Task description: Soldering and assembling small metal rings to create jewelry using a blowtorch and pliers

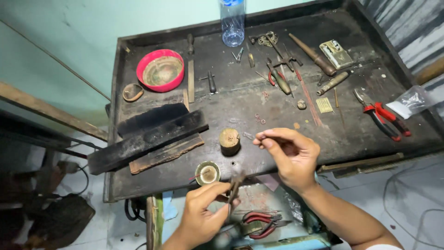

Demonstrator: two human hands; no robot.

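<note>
Left hand (203,210) grip: closed on a thin dark metal tool (233,193), long axis near upright, tip up. Right hand (290,153) grip: thumb and forefinger pinched on a tiny ring-like piece (262,137), too small to tell more. The piece lies up and right of the tool tip, apart; right hand is nearer it.

Left to right on the dark wooden tabletop (240,104): one red round bowl (160,70), one small brass cup (207,172), one short wooden cylinder block (230,141), one clear plastic bottle (232,21), one red-handled pliers (383,115).
</note>
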